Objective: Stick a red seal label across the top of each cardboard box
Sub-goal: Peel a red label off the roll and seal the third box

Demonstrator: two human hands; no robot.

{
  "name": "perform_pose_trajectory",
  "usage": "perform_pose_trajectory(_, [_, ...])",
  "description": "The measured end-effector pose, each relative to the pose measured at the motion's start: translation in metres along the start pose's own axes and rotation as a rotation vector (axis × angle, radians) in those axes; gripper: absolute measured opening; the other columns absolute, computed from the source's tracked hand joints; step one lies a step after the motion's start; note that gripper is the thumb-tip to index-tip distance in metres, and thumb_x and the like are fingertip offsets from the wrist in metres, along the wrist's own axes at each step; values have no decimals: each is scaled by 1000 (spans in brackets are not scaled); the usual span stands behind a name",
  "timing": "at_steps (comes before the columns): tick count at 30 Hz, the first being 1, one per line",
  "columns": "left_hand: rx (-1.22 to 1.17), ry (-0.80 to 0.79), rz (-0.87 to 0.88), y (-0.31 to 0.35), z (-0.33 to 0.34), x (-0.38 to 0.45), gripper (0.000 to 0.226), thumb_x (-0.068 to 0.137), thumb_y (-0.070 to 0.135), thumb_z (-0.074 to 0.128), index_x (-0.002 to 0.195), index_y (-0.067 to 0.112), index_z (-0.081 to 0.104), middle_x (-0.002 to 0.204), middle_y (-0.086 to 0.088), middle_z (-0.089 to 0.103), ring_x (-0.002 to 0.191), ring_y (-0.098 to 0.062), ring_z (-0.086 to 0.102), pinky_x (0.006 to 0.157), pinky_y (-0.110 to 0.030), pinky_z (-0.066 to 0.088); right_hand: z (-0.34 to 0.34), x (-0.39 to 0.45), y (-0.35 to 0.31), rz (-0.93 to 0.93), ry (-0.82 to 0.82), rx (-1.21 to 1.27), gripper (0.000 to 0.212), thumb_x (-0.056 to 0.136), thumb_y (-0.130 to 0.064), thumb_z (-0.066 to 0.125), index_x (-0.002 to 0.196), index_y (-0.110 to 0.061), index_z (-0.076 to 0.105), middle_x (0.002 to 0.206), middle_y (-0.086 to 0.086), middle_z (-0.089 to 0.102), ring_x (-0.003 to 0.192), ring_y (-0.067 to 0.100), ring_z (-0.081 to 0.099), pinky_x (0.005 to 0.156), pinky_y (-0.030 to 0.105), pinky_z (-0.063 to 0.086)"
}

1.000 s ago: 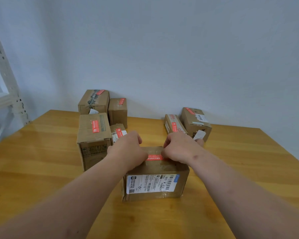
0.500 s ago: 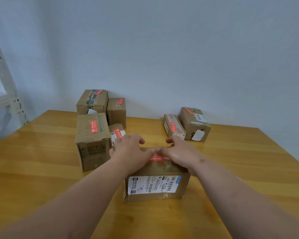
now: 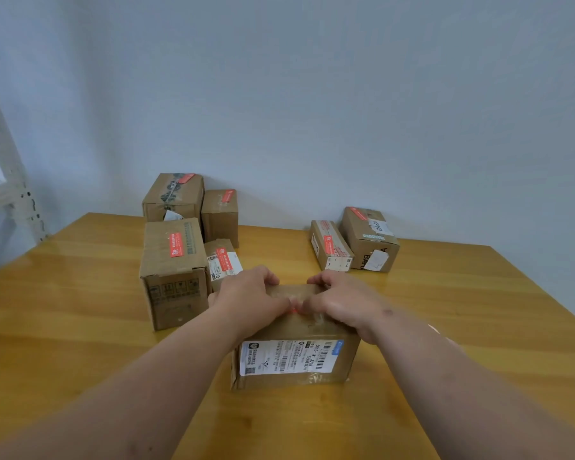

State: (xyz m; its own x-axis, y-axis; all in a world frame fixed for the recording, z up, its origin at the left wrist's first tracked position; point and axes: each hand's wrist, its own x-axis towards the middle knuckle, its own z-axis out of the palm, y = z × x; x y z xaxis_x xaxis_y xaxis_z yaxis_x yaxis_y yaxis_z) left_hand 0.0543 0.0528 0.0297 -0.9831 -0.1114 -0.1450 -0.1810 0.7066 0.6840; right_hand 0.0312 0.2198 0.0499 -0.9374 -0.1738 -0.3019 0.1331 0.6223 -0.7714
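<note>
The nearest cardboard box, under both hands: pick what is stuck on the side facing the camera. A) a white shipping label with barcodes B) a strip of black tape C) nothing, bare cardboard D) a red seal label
A: the nearest cardboard box carries a white shipping label with barcodes on its front, while the left hand and right hand press on its top.

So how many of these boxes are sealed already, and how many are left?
Six boxes at the back, like the tall box and the flat one, already show red labels. The left hand and right hand are pressing a red label onto the near box. No unlabelled box is visible.
</note>
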Motion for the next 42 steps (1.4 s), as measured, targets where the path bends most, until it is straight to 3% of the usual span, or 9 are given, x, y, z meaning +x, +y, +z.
perform_pose_trajectory(6, [-196, -63, -39, -3, -6, -1, 34, 82, 33, 71, 111, 40, 55, 114, 0, 56, 96, -21, 61, 82, -39, 57, -7, 1, 3, 39, -69, 188, 48, 83, -1, 62, 125, -24, 61, 114, 6, 60, 101, 28, 64, 89, 47, 57])
perform_pose_trajectory(11, [-77, -2, -3, -3, -3, -3, 40, 71, 51, 74, 105, 43, 54, 111, 5, 57, 102, -20, 58, 93, -43, 51, 1, -1, 3, -19, 22, 102, 38, 83, -20, 71, 119, -26, 62, 108, -1, 62, 95, 18, 63, 75, 31, 55])
perform_pose_trajectory(16, [-279, -62, -47, -3, -8, -7, 25, 93, 19, 60, 111, 35, 56, 116, -3, 56, 95, -21, 62, 70, -31, 57, -3, -2, 2, 29, 16, 216, 37, 95, -4, 48, 121, -24, 64, 109, 2, 61, 97, 19, 63, 83, 35, 58])
perform_pose_trajectory(21, [-123, 22, 24, -5, -1, -7, 22, 81, 48, 65, 100, 44, 55, 109, 8, 59, 100, -18, 59, 93, -43, 51, 1, -3, 4, -40, 21, 85, 32, 88, -26, 68, 119, -28, 62, 108, -3, 63, 93, 14, 64, 75, 29, 55])
perform_pose_trajectory(26, [-315, -88, -33, -2, -10, -12, 27, 92, 28, 64, 116, 33, 55, 113, 0, 58, 91, -18, 65, 72, -32, 59, -4, -4, 5, -3, -37, 242, 39, 90, -5, 60, 125, -22, 63, 116, 5, 62, 100, 21, 64, 89, 39, 57])
perform_pose_trajectory(31, [-271, -48, -16, -3, -7, -11, 31, 89, 28, 68, 116, 34, 56, 112, 1, 57, 93, -18, 63, 77, -34, 58, -2, -3, 5, -35, -37, 99, 44, 88, -10, 65, 128, -27, 60, 117, 2, 60, 100, 19, 63, 85, 34, 56])
perform_pose_trajectory(36, [-405, -71, -77, -2, -13, -13, 29, 97, 10, 50, 117, 30, 59, 111, -4, 57, 93, -24, 64, 72, -35, 59, -9, -7, 9, -27, -95, 280, 41, 94, -7, 54, 130, -25, 59, 119, 3, 63, 98, 19, 67, 87, 36, 58])
perform_pose_trajectory(39, [-403, -67, -77, -3, -13, -12, 28, 97, 9, 51, 114, 29, 60, 111, -5, 58, 94, -24, 64, 73, -36, 59, -16, -7, 16, -103, -254, 44, 83, 70, -38, 80, 144, -30, 43, 135, -4, 48, 117, 17, 57, 100, 36, 50])
perform_pose_trajectory(42, [-386, -63, -50, -6, -14, -15, 22, 96, 19, 56, 113, 32, 62, 113, -3, 59, 96, -22, 62, 76, -35, 57, -24, -7, 19, -161, -323, -287, 122, 49, -42, 88, 152, -37, 22, 143, -11, 25, 132, 17, 36, 114, 40, 36])
